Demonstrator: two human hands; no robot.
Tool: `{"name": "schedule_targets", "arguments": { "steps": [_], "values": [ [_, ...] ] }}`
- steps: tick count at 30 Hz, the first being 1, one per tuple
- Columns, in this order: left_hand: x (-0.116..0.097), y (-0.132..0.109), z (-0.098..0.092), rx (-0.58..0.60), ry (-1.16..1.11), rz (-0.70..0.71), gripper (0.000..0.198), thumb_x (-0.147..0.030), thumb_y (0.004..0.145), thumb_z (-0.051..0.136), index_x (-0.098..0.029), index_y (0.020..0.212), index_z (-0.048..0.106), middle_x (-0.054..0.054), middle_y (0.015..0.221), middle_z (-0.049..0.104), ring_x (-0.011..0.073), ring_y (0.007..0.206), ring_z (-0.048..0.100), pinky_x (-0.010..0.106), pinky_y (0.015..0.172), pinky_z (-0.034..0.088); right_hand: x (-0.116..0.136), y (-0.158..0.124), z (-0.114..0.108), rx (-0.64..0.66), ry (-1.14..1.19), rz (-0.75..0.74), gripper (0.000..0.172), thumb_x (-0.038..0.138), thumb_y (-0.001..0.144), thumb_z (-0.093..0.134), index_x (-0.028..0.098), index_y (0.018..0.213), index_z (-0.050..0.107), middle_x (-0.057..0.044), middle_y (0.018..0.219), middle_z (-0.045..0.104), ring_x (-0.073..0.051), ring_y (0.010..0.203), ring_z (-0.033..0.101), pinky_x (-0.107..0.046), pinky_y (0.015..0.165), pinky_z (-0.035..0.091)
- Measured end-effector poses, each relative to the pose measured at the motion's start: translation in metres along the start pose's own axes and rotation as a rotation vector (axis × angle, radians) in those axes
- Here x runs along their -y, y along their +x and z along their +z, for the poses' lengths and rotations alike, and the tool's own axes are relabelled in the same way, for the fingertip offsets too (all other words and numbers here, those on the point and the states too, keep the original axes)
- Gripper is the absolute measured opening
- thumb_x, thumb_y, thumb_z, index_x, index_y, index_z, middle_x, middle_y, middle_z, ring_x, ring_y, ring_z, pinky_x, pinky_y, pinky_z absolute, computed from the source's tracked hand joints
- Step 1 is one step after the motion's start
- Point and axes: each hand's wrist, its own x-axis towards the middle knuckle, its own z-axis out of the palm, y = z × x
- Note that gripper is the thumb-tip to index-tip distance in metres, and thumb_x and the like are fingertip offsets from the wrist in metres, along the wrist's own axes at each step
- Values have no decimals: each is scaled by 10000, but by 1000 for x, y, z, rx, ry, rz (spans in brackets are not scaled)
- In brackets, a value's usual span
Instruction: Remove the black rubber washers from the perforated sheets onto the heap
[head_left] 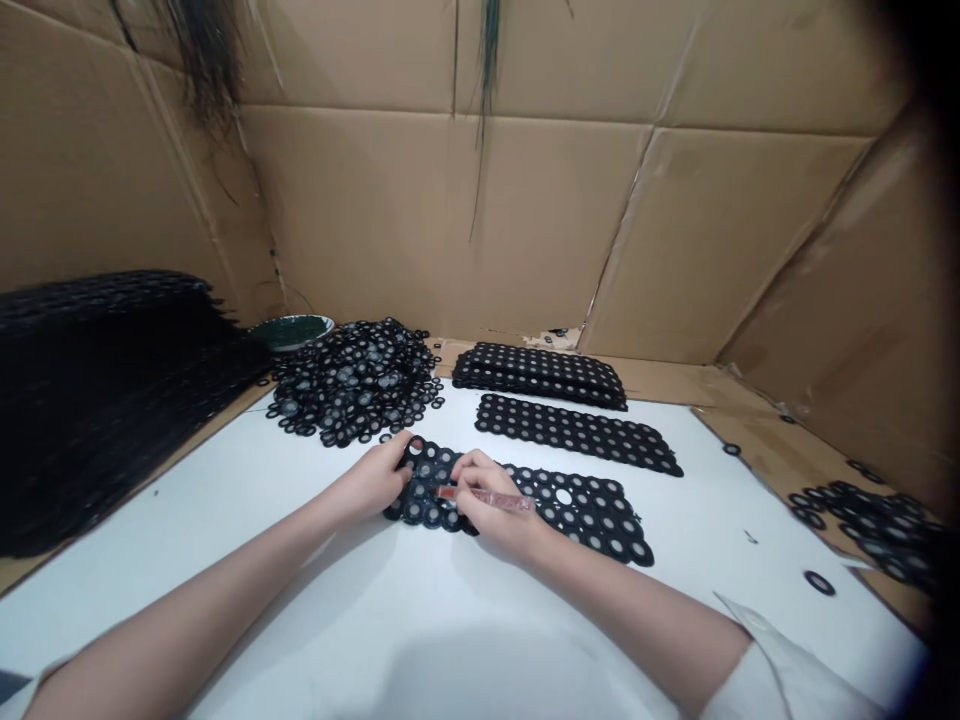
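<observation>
A black perforated sheet of joined rings (570, 505) lies on the white table (315, 590) in front of me. My left hand (379, 477) rests on the sheet's left end, fingers curled and pressing it down. My right hand (487, 505) is closed round a thin clear tool with a reddish tip (491, 497), the tip against the sheet near its left part. A heap of loose black rings (352, 380) lies just beyond my left hand.
Another black sheet (577, 432) lies flat behind, and a stack of sheets (540, 372) beyond it. A big pile of black sheets (97, 390) fills the left side. A green dish (292, 330) stands at the back. Loose rings (870, 515) lie at right. Cardboard walls (525, 200) enclose the table.
</observation>
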Motion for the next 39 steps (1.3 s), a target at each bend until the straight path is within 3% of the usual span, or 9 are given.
{"name": "schedule_targets", "arguments": {
  "steps": [4,8,10,14,19,24,29,36,39],
  "values": [
    [-5,-2,1,-29,16,-18,189,-194,736,326,-205,882,445,-3,700,549,173,681,521,265,616,351,2,1,1,30,-8,48,247,126,729,372,158,485,388,-15,868,450,-97,696,474,-224,562,392],
    [-8,-8,4,16,-36,-25,296,-280,649,497,-200,925,426,-14,717,544,179,672,517,263,593,368,6,-2,1,57,10,71,251,161,763,353,166,512,361,-18,894,409,-94,702,484,-221,557,402],
    [-9,-12,9,-18,-91,-51,357,-234,600,528,-190,939,422,-3,758,550,183,695,524,263,591,380,6,-3,2,56,5,59,244,171,778,347,172,533,352,-20,888,392,-101,742,490,-218,579,412],
    [-14,-19,17,-113,-220,-103,299,-192,616,496,-177,906,425,19,784,561,189,735,536,273,610,393,2,-4,6,66,-48,0,189,190,797,346,184,608,356,-17,884,374,-93,695,475,-235,611,426],
    [-24,-18,6,66,-307,-148,344,-194,601,506,-164,922,388,-10,715,525,175,696,524,260,575,396,1,-2,7,57,-88,-69,186,214,808,350,185,626,377,-18,882,379,-105,741,468,-261,692,417],
    [-14,-9,-8,206,-254,-98,512,-156,566,506,-181,1058,364,-11,807,532,176,750,510,253,596,397,2,-1,4,17,23,36,226,177,762,372,172,535,374,-9,832,419,-103,705,475,-253,643,403],
    [-4,-5,-10,243,-333,-79,507,-209,601,515,-194,1091,384,-13,807,563,185,782,517,260,649,388,5,-2,-2,8,216,60,228,120,707,374,161,485,409,-1,777,466,-98,677,479,-241,633,392],
    [-12,-6,-12,148,-151,-79,396,-284,668,472,-173,1043,415,-15,709,539,177,702,497,263,621,365,7,-2,0,39,67,40,243,83,675,407,155,446,438,0,766,499,-102,702,487,-236,631,370],
    [-14,-8,-18,246,-98,-61,500,-317,626,534,-175,1085,395,-2,782,556,189,729,508,261,606,376,10,-3,-1,53,35,32,247,86,687,413,153,452,450,-1,771,489,-99,705,484,-237,646,371]
  ]
}}
